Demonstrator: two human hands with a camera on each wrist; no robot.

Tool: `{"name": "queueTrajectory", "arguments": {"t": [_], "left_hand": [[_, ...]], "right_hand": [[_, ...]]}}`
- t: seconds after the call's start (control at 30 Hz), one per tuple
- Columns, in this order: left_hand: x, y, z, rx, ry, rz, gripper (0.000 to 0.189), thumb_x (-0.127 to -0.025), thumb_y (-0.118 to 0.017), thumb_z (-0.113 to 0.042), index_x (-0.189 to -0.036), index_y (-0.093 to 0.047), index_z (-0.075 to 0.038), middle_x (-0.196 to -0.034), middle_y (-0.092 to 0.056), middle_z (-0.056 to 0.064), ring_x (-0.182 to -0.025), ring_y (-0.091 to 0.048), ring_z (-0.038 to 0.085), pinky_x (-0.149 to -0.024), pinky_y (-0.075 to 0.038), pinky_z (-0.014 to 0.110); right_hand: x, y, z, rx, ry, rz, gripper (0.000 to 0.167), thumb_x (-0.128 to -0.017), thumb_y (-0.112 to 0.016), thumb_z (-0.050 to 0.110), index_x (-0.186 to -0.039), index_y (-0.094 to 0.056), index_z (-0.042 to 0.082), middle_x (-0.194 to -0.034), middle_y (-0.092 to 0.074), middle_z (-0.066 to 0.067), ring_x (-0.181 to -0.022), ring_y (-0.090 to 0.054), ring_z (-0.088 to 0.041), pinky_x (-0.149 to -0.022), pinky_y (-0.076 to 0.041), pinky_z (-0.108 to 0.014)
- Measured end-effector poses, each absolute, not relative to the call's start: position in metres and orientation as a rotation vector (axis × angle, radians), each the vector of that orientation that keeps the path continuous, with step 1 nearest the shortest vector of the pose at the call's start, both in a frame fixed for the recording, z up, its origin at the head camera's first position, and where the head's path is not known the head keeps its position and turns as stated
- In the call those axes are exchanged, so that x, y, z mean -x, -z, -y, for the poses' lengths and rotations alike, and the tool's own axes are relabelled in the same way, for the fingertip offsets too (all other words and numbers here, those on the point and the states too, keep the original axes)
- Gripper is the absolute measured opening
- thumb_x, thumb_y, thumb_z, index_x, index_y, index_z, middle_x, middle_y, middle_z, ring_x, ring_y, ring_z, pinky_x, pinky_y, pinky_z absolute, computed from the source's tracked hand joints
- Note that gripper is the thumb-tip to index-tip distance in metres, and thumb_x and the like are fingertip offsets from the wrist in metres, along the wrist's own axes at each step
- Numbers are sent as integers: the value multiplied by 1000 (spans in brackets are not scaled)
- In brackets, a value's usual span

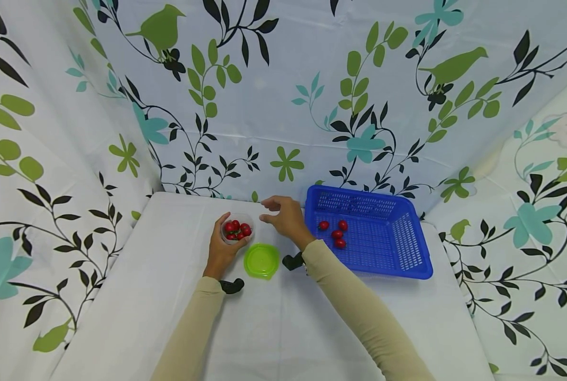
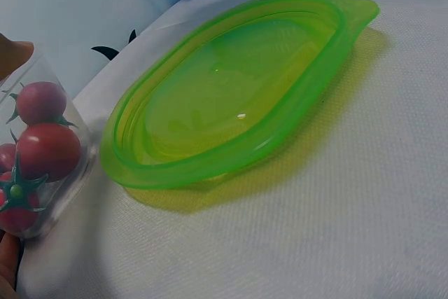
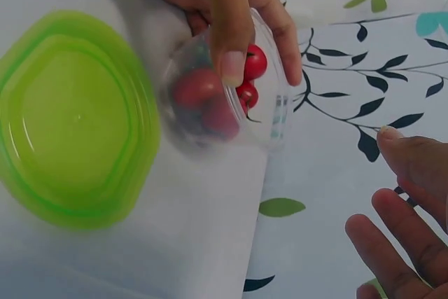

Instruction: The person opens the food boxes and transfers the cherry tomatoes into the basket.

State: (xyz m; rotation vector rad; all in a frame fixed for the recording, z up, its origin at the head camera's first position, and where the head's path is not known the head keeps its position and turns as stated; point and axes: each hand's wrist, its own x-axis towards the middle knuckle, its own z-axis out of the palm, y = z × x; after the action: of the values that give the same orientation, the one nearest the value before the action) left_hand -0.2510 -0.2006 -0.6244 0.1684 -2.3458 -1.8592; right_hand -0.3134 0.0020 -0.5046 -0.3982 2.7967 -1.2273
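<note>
My left hand (image 1: 221, 254) holds a small clear plastic container (image 1: 248, 218) by its sides, thumb at the rim in the right wrist view. Several red cherry tomatoes (image 1: 235, 226) with green stems lie inside it. To the right of the container, my right hand (image 1: 287, 218) is raised with nothing in it, thumb and fingers spread apart. Just in front of the container, a translucent green lid (image 1: 261, 261) lies flat on the white table. In the left wrist view the lid (image 2: 231, 89) fills the middle, while the tomatoes (image 2: 47, 150) show through the container wall at the left edge.
A blue perforated basket (image 1: 371, 193) stands at the right of the table (image 1: 164, 286), with several cherry tomatoes (image 1: 342, 225) toward its left side. White cloth printed with leaves and birds hangs behind and at both sides. A dark device (image 1: 232, 286) sits at each wrist.
</note>
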Motion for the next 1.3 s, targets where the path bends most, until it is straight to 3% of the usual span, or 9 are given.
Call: {"name": "queueTrajectory", "arguments": {"t": [0.97, 1.3], "left_hand": [[252, 630, 204, -179, 1843, 2366, 94, -90, -87, -30, -165, -32, -27, -168, -40, 14, -159, -34, 32, -133, -23, 61], [253, 628, 203, -217, 1847, 2388, 92, -91, -86, -31, -164, -31, -37, -170, -39, 11, -159, -34, 31, -132, -26, 59]], "right_hand": [[308, 532, 39, 446, 1294, -2724, 36, -89, -88, 16, -123, -79, 19, -122, -79, 0, -114, -76, -21, -98, -63, -37], [308, 541, 50, 419, 1288, -2682, 35, -90, -87, 18, -124, -78, 20, -124, -79, 1, -114, -75, -18, -98, -63, -36]]}}
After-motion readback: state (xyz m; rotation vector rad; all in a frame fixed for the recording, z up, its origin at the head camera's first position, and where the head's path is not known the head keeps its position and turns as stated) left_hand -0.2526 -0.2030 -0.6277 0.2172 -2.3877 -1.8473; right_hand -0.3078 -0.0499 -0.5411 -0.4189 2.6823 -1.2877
